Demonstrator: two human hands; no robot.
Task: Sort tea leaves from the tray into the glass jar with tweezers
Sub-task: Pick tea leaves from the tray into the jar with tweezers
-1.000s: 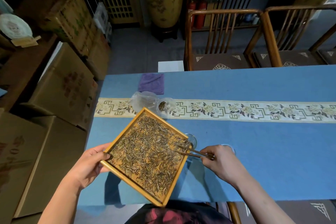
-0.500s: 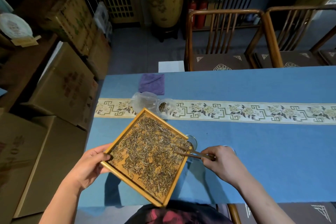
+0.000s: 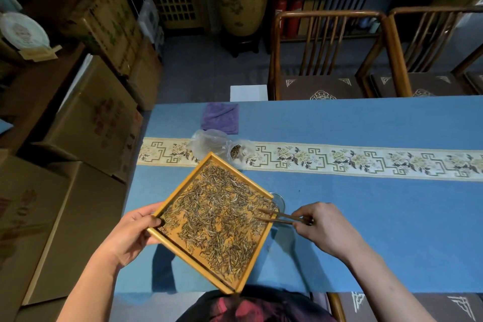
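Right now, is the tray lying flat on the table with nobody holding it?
No, the left hand grips the tray by its left corner, while the right hand holds tweezers over its right corner.

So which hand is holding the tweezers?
The right hand pinches the tweezers, their tips over the tea leaves at the tray's right edge. The left hand only grips the wooden tray by its left rim.

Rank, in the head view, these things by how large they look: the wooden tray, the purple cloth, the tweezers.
1. wooden tray, clearly largest, though nearest the camera.
2. purple cloth, farther away, so its real size is unsure.
3. tweezers, thin, partly hidden in the right hand.
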